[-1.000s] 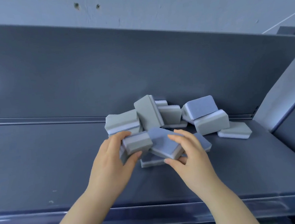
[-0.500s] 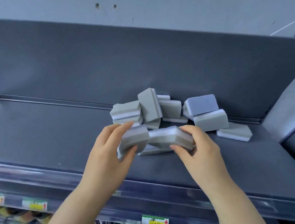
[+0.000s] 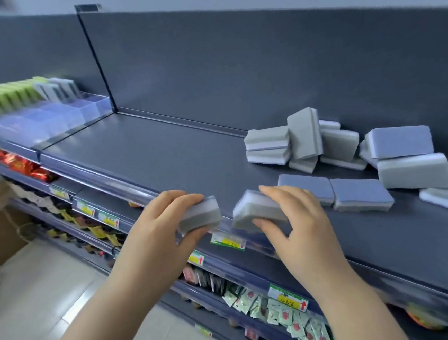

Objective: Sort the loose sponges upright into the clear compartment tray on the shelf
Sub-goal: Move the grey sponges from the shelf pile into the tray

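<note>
Lifted clear of the pile point(image 3: 323, 146), the left hand point(image 3: 165, 228) is gripping a sponge point(image 3: 202, 217) in curled fingers point(image 3: 185, 199), the right hand point(image 3: 299, 217) a second sponge point(image 3: 253, 211) — both swinging left along the shelf point(image 3: 162, 153) toward the tray point(image 3: 87, 111), well apart.

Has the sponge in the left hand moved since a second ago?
Yes. The left hand carried its sponge leftward, away from the sponge pile, to the shelf edge.
</note>
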Demonstrator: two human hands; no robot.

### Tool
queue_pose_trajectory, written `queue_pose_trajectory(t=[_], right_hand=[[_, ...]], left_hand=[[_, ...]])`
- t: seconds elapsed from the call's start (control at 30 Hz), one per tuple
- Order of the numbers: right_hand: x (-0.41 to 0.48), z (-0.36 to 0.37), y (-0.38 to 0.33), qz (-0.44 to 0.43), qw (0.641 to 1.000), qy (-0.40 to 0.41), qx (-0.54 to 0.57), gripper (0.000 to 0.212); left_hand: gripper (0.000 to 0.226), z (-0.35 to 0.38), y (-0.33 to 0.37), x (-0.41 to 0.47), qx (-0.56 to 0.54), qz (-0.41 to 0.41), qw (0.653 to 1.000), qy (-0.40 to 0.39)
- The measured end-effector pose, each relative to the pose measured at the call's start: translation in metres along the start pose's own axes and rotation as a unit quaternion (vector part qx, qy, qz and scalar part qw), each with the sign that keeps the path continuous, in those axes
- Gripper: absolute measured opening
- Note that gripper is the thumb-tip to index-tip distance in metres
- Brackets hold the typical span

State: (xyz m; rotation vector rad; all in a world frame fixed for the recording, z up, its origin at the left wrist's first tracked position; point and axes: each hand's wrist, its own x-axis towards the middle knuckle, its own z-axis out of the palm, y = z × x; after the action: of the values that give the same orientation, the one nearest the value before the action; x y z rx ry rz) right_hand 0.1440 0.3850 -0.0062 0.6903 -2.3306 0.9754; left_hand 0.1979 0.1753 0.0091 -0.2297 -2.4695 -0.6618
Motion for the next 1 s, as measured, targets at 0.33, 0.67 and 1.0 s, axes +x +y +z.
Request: queue_pose_trajectory(t=[0.33,0.67,1.0], right_hand=[[0.038,0.146,-0.117,-0.018,0.993,-0.097,0.065,0.045],[0.083,0.31,-0.247,-0.03,0.978,-0.156,0.139,0.043],[0.176,0.407,-0.279,-0.006,0.981,-0.116,0.156,0.043]], left_hand=[[0.05,-0.094,-0.156,-0.045,0.047,-0.07,0.996,-0.023],[0.047,-0.199,-0.333,-0.083,0.096,-0.147,0.984,-0.004],[0.048,-0.236,-0.44,-0.011,0.082,-0.127,0.988,0.035]])
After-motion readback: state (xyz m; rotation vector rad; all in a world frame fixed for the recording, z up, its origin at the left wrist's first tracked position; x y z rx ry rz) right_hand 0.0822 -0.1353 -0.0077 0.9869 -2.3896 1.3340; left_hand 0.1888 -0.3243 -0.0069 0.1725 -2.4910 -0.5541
